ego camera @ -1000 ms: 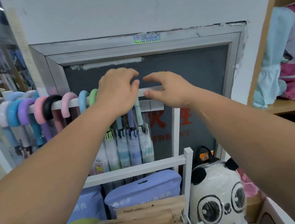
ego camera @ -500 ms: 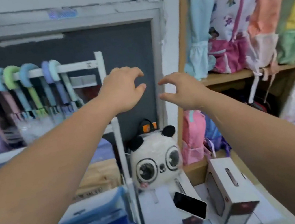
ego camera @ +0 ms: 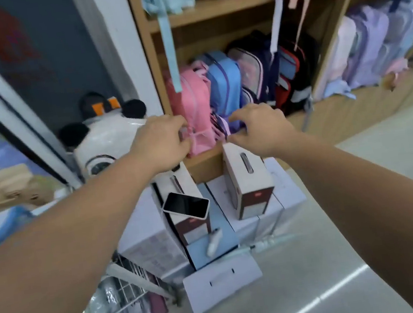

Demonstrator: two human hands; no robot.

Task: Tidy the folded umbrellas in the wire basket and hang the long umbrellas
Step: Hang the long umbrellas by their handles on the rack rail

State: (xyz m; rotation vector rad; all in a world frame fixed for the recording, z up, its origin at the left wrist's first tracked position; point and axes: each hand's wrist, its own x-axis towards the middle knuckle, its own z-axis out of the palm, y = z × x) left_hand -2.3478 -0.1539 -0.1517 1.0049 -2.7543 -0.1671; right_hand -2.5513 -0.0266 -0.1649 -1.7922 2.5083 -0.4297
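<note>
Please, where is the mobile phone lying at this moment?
In the head view, the phone lies low in the centre, on a white box, below the left hand and left of the upright box.

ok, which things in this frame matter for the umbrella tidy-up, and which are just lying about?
Job:
- wire basket, bottom left
- folded umbrellas inside it
- left hand and right hand, both holding nothing
- long umbrellas: not in view

Lying about:
- phone on the boxes
- panda bag
- backpacks on the wooden shelf
</note>
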